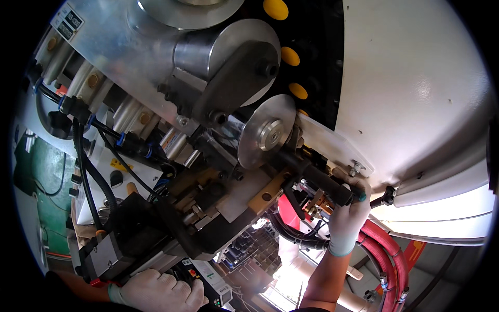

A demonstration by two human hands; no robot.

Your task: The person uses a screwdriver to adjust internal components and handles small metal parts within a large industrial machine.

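The gloved left hand (158, 292) lies curled against the underside of a black block (130, 234), while the right hand (347, 208) is wrapped around the black bar (317, 179) below the disc (267, 136), seemingly stiff, heavy metal best gripped at its end.

**One head-worn fisheye, close to the machine**

A single view looks from the person's head, tilted toward the machine's metal disc (266, 132) at close range; both gloved forearms enter from the lower edge; straight edges bow toward the dark round rim; no second view overlaps.
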